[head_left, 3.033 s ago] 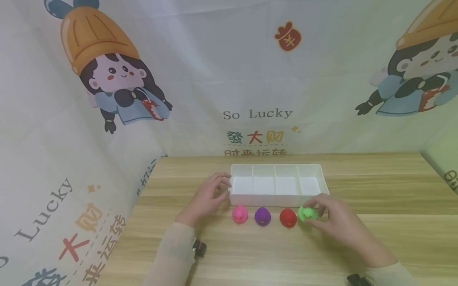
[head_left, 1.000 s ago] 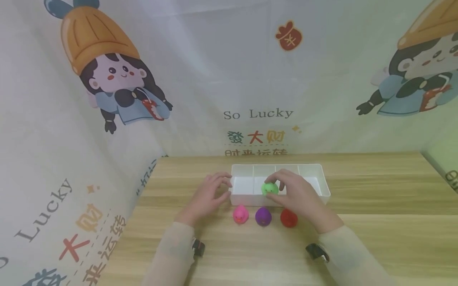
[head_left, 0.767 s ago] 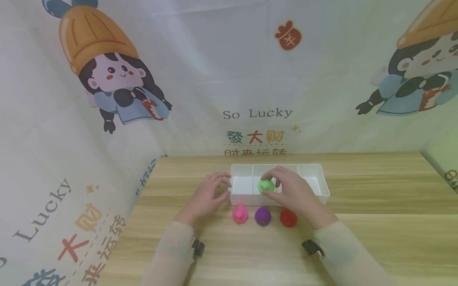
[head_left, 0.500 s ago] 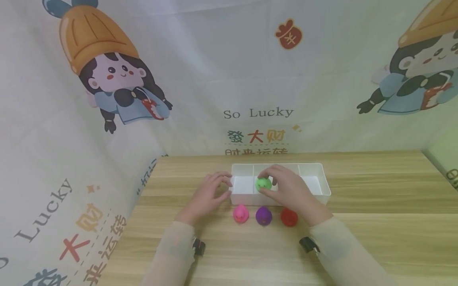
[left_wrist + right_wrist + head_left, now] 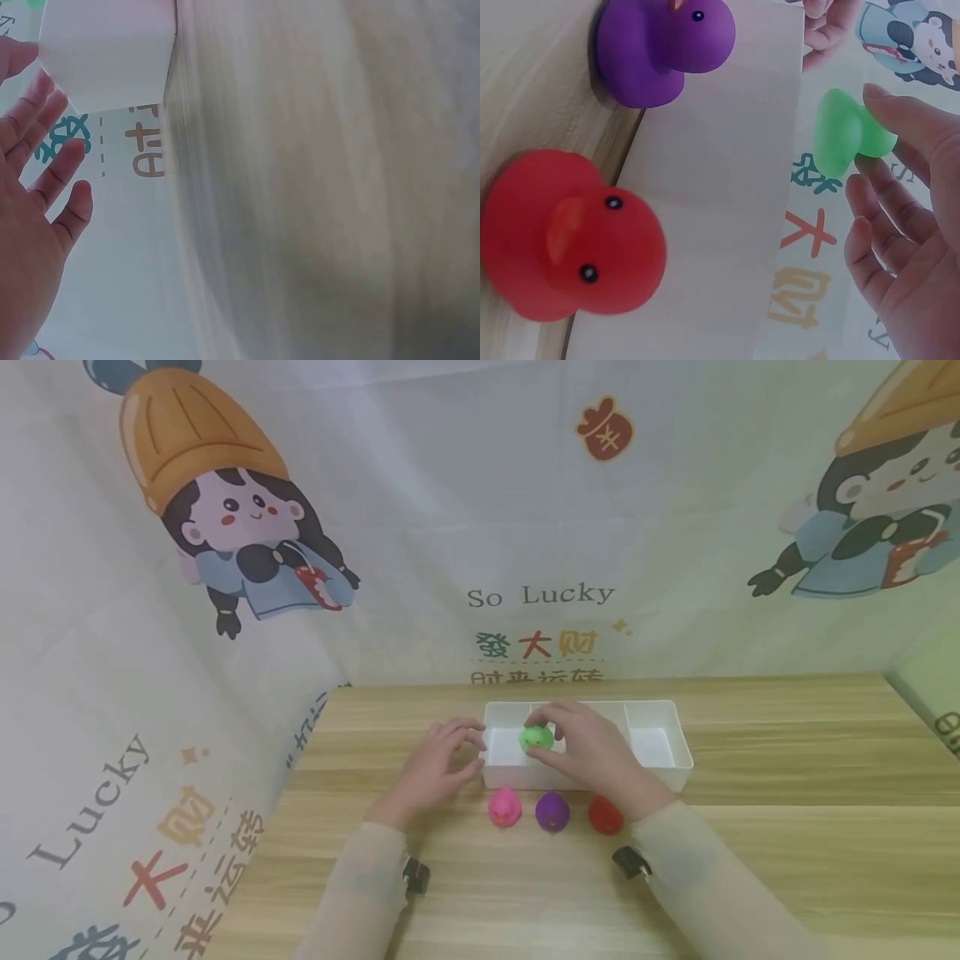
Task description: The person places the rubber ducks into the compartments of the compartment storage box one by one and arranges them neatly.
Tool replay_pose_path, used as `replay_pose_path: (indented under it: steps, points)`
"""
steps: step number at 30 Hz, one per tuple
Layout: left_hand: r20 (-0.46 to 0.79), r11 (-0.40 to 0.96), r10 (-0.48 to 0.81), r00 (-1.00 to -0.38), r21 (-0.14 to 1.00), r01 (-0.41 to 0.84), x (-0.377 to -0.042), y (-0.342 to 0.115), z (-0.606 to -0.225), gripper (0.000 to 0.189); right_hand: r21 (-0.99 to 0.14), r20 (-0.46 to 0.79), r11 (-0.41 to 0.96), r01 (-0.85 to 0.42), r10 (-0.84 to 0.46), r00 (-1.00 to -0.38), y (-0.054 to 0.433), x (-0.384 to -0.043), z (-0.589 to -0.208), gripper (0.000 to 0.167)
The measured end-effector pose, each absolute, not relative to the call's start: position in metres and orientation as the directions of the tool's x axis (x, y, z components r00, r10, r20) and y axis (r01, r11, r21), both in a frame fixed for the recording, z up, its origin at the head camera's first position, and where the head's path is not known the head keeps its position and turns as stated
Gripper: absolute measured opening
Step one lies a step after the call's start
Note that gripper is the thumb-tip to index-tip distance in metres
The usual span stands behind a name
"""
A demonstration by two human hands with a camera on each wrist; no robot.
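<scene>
Over the white tray (image 5: 525, 778), the right hand (image 5: 588, 747) pinches the green duck (image 5: 532, 737) high, presumably for clearance; the left hand (image 5: 438, 767), grip relaxed, seemingly steadies one end.

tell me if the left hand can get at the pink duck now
Probably yes: the left hand is beside the white tray, and the pink duck is close by, with nothing visible between them. The right hand, pinching the green duck, is over the tray, out of the way.
</scene>
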State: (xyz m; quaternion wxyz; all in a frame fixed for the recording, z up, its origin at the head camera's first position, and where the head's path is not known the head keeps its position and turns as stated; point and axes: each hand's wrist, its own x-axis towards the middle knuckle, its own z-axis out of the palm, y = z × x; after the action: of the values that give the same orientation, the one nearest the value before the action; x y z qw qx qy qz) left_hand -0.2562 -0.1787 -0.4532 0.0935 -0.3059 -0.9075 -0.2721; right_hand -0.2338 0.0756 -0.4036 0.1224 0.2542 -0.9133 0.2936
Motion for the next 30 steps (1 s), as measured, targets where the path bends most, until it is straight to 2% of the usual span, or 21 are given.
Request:
replay_pose_path:
  steps: [12,30]
  points:
    - [0.332,0.674,0.504,-0.797,0.426,0.603,-0.258,-0.179,-0.455,0.019,-0.486,0.305,0.724,-0.489,-0.384,-0.872,0.062,-0.241,-0.399,0.031]
    - [0.333,0.673,0.521,-0.786,0.406,0.618,-0.259,-0.18,-0.454,0.02,-0.488,0.321,0.712,-0.504,-0.391,-0.863,0.054,-0.257,-0.411,0.033]
